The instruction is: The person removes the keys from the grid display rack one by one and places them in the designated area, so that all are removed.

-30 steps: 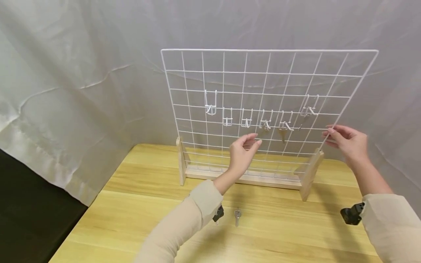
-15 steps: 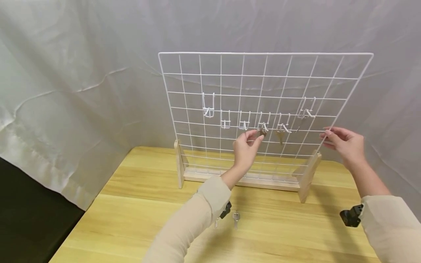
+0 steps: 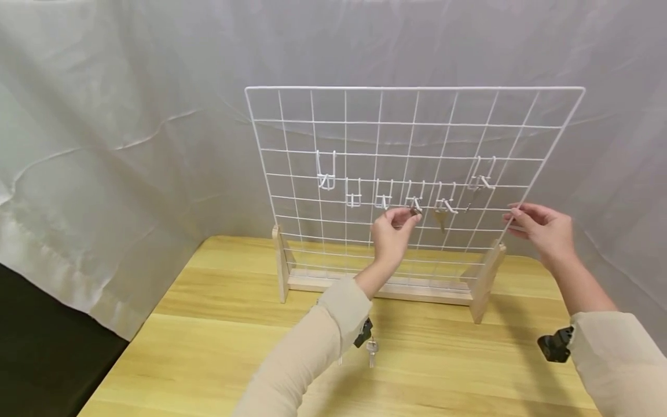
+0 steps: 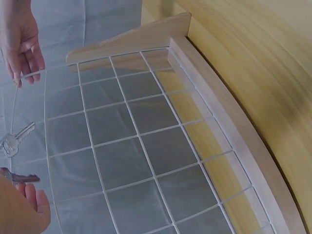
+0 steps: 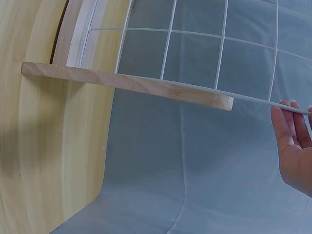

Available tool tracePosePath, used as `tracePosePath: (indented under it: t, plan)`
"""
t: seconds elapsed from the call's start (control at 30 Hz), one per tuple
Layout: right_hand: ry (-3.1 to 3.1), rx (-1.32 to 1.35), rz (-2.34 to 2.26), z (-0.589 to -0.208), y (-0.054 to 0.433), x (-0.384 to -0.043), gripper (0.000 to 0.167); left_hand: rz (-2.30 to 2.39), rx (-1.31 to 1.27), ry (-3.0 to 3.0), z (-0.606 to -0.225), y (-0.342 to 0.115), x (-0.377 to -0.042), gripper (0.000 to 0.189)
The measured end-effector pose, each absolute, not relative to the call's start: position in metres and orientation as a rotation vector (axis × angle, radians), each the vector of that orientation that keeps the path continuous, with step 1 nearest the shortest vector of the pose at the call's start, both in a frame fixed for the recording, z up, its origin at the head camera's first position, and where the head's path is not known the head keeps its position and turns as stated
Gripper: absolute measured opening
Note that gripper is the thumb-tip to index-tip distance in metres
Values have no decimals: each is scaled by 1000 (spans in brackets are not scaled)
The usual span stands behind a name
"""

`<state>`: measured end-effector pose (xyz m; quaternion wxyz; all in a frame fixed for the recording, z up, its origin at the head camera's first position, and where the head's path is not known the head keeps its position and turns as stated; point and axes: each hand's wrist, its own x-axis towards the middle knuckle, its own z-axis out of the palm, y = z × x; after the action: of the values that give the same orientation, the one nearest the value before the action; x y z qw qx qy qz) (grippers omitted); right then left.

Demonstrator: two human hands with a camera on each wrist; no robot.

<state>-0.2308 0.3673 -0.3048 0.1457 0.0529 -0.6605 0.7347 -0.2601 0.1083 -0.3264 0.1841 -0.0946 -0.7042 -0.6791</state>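
Note:
My left hand (image 3: 389,236) is raised to a white hook (image 3: 415,200) on the white wire grid (image 3: 414,88), pinching a key (image 4: 25,178) between thumb and fingers just under that hook. In the left wrist view the key's toothed blade sticks out past the fingers; its head is mostly hidden. Beside it, another key (image 3: 440,219) hangs from the neighbouring hook to the right. My right hand (image 3: 548,230) grips the grid's right edge wire between thumb and fingers, above the wooden foot (image 3: 487,284), as the right wrist view also shows.
Farther right, a larger hook (image 3: 482,180) has a small key on it. Hooks without keys hang to the left, including a larger hook (image 3: 326,180). On the wooden table (image 3: 208,341) lies a key (image 3: 372,353), with another partly hidden by my left sleeve (image 3: 312,341).
My left hand has moved slightly right and up to the hook and taken hold of the key there. My right hand keeps its grip on the grid edge. The head view has shifted slightly.

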Motion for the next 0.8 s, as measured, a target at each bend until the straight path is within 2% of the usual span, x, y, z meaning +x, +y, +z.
tracePosePath:
  t: [0.47,0.8]
  plan:
    - [-1895,195,2117,-311,368,-228,19,-1952,-379,-2002,-330,102,-256,16]
    - [-1902,176,2044,-308,364,-232,13,-1963,-422,-2037,-324,99,-250,13]
